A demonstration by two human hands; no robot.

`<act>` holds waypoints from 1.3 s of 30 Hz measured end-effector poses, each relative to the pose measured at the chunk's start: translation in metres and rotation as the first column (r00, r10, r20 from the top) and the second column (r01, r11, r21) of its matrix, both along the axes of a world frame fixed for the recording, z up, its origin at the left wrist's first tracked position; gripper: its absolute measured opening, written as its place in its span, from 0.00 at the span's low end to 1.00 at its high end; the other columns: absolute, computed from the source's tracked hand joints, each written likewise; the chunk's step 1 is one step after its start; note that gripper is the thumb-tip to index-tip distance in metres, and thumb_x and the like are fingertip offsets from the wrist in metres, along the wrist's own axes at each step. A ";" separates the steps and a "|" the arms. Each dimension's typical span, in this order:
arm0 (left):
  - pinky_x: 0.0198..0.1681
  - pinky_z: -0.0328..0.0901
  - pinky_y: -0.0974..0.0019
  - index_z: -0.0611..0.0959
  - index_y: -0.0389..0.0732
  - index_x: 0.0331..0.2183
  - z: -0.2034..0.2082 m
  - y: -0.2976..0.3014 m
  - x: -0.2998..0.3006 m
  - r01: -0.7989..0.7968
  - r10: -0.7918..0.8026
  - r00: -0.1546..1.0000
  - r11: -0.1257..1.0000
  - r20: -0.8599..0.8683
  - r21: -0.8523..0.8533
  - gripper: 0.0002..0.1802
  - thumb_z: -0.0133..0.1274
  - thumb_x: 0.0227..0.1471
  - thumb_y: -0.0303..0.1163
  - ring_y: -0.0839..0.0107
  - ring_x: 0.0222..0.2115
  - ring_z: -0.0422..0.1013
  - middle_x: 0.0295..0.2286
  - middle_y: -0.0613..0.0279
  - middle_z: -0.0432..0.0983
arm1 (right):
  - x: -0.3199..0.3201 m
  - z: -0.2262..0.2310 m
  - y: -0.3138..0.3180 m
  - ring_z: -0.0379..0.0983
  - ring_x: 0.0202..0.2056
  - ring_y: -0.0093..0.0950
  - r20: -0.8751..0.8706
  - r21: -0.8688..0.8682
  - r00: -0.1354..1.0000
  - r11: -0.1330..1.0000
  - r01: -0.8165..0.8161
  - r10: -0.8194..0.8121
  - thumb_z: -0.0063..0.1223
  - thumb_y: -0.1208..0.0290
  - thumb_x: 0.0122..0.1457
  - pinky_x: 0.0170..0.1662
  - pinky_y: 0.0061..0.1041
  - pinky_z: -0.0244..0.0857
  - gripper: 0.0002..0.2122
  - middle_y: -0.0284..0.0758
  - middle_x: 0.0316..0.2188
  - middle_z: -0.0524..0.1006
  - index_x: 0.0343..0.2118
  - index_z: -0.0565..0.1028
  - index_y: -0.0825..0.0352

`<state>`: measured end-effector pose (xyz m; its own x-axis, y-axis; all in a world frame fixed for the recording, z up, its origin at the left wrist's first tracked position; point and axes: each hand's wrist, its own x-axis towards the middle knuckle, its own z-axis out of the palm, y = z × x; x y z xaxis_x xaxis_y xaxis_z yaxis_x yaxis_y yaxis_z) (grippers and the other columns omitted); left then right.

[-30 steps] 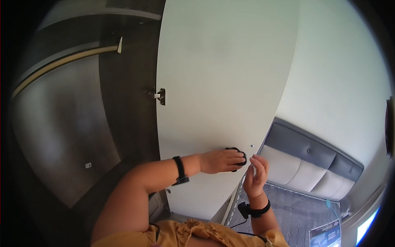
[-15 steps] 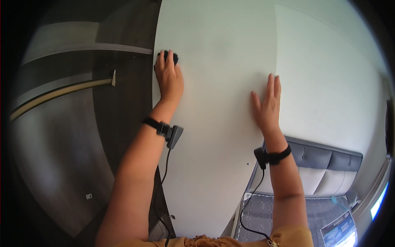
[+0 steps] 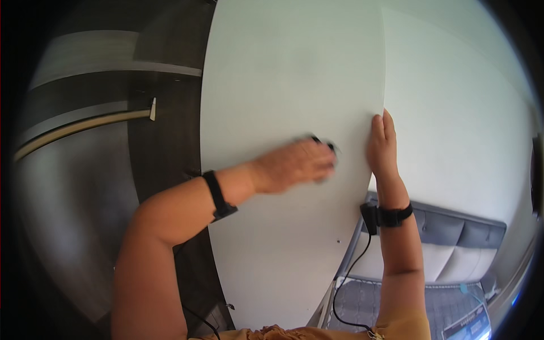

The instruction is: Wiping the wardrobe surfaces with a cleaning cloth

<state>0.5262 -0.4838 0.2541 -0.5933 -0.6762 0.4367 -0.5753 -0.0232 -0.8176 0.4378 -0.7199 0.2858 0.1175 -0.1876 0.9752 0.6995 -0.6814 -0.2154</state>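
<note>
A tall white wardrobe door (image 3: 283,79) stands open in front of me. My left hand (image 3: 297,165) reaches across the middle of its surface, smeared by motion, closed over a small black pad or bunched cloth (image 3: 324,144). Most of that black thing lies hidden under the fingers, so its exact kind does not show. My right hand (image 3: 383,144) holds the door's right edge, with the thumb side on the white face and the other fingers partly hidden at the edge. Each wrist wears a black strap with a cable.
At left is the dark wardrobe interior with a shelf (image 3: 164,68) and a gold hanging rail (image 3: 85,124). Behind the door at right stand a grey padded headboard (image 3: 445,228) and a mattress (image 3: 408,294) with a printed sheet on it, against a pale wall (image 3: 447,113).
My left hand has swept from the door's upper left down and right to its middle with the black thing. My right hand has gone from flat on the face to gripping the edge. The door has swung slightly.
</note>
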 end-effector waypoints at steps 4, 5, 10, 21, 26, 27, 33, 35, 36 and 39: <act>0.58 0.59 0.55 0.72 0.33 0.53 0.093 0.072 0.059 -0.160 0.000 0.977 0.664 -0.214 -0.730 0.21 0.45 0.55 0.22 0.49 0.53 0.64 0.51 0.46 0.69 | -0.014 -0.002 0.008 0.68 0.49 0.30 -0.058 0.073 0.992 0.991 -0.108 0.112 0.33 0.66 0.69 0.53 0.27 0.61 0.18 0.41 0.48 0.73 0.56 0.66 0.72; 0.57 0.60 0.54 0.72 0.35 0.52 0.116 0.089 0.071 -0.192 0.000 0.974 0.521 -0.225 -0.832 0.21 0.45 0.55 0.21 0.46 0.53 0.63 0.52 0.43 0.68 | -0.013 -0.001 0.010 0.68 0.49 0.30 -0.078 0.064 0.991 0.992 -0.105 0.109 0.33 0.66 0.70 0.54 0.27 0.61 0.18 0.41 0.48 0.73 0.56 0.66 0.71; 0.53 0.62 0.52 0.75 0.36 0.47 0.200 0.077 0.083 -0.197 0.003 0.979 0.268 -0.203 -0.943 0.16 0.44 0.57 0.26 0.46 0.49 0.66 0.47 0.44 0.70 | 0.004 -0.003 0.012 0.68 0.50 0.29 -0.030 0.089 0.991 0.988 -0.128 0.131 0.34 0.64 0.70 0.54 0.26 0.61 0.19 0.41 0.49 0.72 0.57 0.65 0.72; 0.57 0.61 0.53 0.76 0.40 0.49 0.078 0.037 0.025 0.034 -0.030 0.999 0.987 0.030 -0.160 0.20 0.45 0.53 0.20 0.54 0.51 0.66 0.50 0.53 0.69 | 0.003 0.000 0.004 0.68 0.49 0.28 -0.046 0.064 0.995 0.995 -0.082 0.085 0.34 0.64 0.71 0.54 0.26 0.61 0.20 0.41 0.49 0.72 0.57 0.65 0.73; 0.57 0.61 0.53 0.72 0.36 0.51 0.174 0.090 0.081 -0.109 -0.008 0.988 0.667 -0.153 -0.737 0.21 0.44 0.55 0.21 0.46 0.54 0.63 0.53 0.43 0.65 | -0.005 0.002 0.020 0.69 0.48 0.28 -0.049 0.114 0.995 0.990 -0.079 0.085 0.34 0.64 0.70 0.53 0.25 0.62 0.19 0.40 0.48 0.73 0.56 0.66 0.73; 0.57 0.60 0.52 0.71 0.37 0.52 0.199 0.097 0.093 -0.142 -0.043 0.978 0.577 -0.204 -0.804 0.21 0.44 0.56 0.24 0.44 0.54 0.61 0.54 0.41 0.63 | -0.004 0.001 0.021 0.69 0.48 0.28 -0.046 0.115 0.994 0.989 -0.090 0.095 0.34 0.64 0.70 0.53 0.26 0.62 0.19 0.40 0.48 0.73 0.55 0.66 0.73; 0.60 0.57 0.50 0.69 0.38 0.56 0.302 0.078 0.099 -0.338 -0.140 0.910 0.291 -0.390 -0.895 0.22 0.44 0.61 0.30 0.45 0.58 0.58 0.57 0.41 0.60 | -0.004 0.001 0.020 0.69 0.49 0.31 0.001 0.046 1.000 0.999 -0.007 0.007 0.35 0.64 0.70 0.54 0.27 0.62 0.19 0.42 0.47 0.74 0.55 0.66 0.73; 0.60 0.58 0.50 0.71 0.38 0.56 0.302 0.033 0.073 -0.350 -0.095 0.911 0.333 -0.401 -0.875 0.21 0.43 0.61 0.29 0.46 0.57 0.59 0.57 0.43 0.61 | -0.006 -0.001 0.013 0.69 0.49 0.31 -0.006 0.044 0.998 0.997 0.066 -0.065 0.34 0.64 0.70 0.54 0.28 0.61 0.19 0.42 0.48 0.73 0.56 0.66 0.72; 0.60 0.59 0.51 0.72 0.39 0.54 0.301 0.020 0.063 -0.263 -0.058 0.950 0.383 -0.307 -0.886 0.20 0.44 0.60 0.28 0.47 0.55 0.62 0.55 0.44 0.64 | -0.004 -0.001 0.015 0.68 0.50 0.32 -0.014 0.048 1.000 0.998 0.027 -0.026 0.34 0.64 0.70 0.54 0.28 0.61 0.19 0.42 0.49 0.73 0.56 0.65 0.72; 0.48 0.65 0.53 0.77 0.35 0.40 0.269 -0.034 0.023 0.035 -0.236 0.949 0.739 -0.211 -0.672 0.12 0.45 0.53 0.23 0.47 0.43 0.69 0.40 0.48 0.75 | 0.000 -0.003 0.011 0.67 0.52 0.31 -0.050 0.053 0.998 0.998 -0.037 0.039 0.34 0.65 0.70 0.56 0.28 0.59 0.19 0.42 0.51 0.71 0.58 0.64 0.71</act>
